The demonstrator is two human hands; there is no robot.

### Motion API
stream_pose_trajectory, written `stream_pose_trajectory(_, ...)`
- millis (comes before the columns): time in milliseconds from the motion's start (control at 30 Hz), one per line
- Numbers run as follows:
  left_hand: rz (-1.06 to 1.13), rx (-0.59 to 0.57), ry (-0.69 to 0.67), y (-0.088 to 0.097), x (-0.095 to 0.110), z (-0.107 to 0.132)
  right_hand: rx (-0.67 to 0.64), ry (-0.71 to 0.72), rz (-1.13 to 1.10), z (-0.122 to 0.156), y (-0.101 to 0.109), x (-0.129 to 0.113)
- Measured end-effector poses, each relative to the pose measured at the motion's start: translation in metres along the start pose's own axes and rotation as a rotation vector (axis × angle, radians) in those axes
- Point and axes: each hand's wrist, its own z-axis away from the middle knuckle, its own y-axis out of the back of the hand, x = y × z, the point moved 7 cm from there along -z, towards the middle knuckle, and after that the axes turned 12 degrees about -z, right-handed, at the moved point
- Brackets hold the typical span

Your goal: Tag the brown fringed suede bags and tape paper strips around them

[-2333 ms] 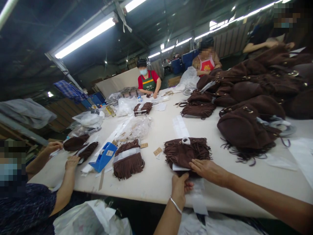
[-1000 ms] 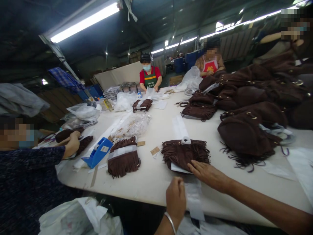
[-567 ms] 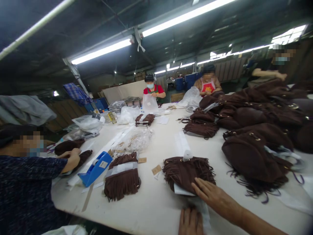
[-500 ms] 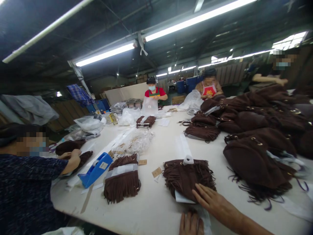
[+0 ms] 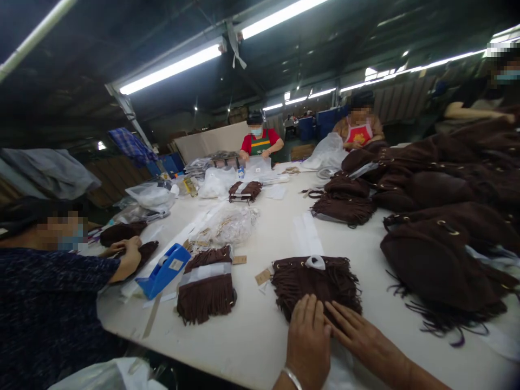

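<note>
A dark brown fringed bag (image 5: 311, 284) lies flat on the white table in front of me. My left hand (image 5: 309, 336) rests palm down on its near edge, fingers stretched out together. Beside it my right hand (image 5: 359, 333) also lies flat, its fingertips touching the bag close to my left fingers. A white strip (image 5: 307, 233) extends from the bag's far edge, with a white loop (image 5: 316, 262) at the top of the bag. Part of a pale sheet shows between my wrists; most of it is hidden.
Another fringed bag (image 5: 206, 290) with a pale band lies to the left, near a blue tape dispenser (image 5: 164, 271) and a cardboard tag (image 5: 263, 276). Brown bags (image 5: 442, 260) pile up on the right. A co-worker (image 5: 52, 292) sits at left; others work across the table.
My left hand has moved up and forward from the table's near side onto the bag's near edge. The white sheet sticking out there is now covered. The view has shifted slightly.
</note>
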Motion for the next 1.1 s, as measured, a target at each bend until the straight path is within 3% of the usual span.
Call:
stream_pose_trajectory(67,-0.082,-0.061,-0.052,-0.005,0.002,-0.002,-0.037,-0.022,-0.014,0.003,0.000,0.002)
stream_pose_trajectory(233,-0.206,-0.175,-0.136,-0.025,0.011,0.028,-0.137,-0.089,-0.074,0.018,-0.013,0.008)
stream_pose_trajectory(400,-0.251,-0.190,-0.137,-0.022,0.011,0.032,-0.192,-0.084,-0.160,0.021,-0.005,0.007)
stream_pose_trajectory(500,-0.243,-0.189,-0.149,-0.023,0.011,0.029,-0.165,-0.103,-0.286,-0.013,0.019,0.001)
stream_pose_trajectory(600,-0.219,-0.170,-0.110,-0.031,0.013,0.031,-0.142,-0.098,-0.520,-0.081,0.026,-0.010)
stream_pose_trajectory(667,-0.181,-0.183,-0.080,-0.038,0.014,0.033,-0.099,-0.093,-0.628,-0.131,0.009,-0.009)
stream_pose_trajectory(733,-0.132,-0.215,-0.087,-0.042,0.015,0.033,0.017,-0.192,-0.600,-0.168,-0.022,0.007)
stream_pose_trajectory(800,-0.065,-0.230,-0.103,-0.037,0.012,0.031,0.102,-0.286,-0.535,-0.185,-0.059,0.027)
stream_pose_trajectory(900,0.143,-0.225,-0.028,-0.017,-0.007,0.027,0.178,-0.389,-0.509,-0.182,-0.102,0.050)
stream_pose_trajectory(1000,0.371,-0.160,0.258,0.002,-0.043,0.027,0.157,-0.477,-0.527,-0.171,-0.118,0.062)
stream_pose_trajectory(1100,0.383,-0.188,0.608,-0.002,-0.076,0.033,0.079,-0.524,-0.498,-0.170,-0.121,0.064)
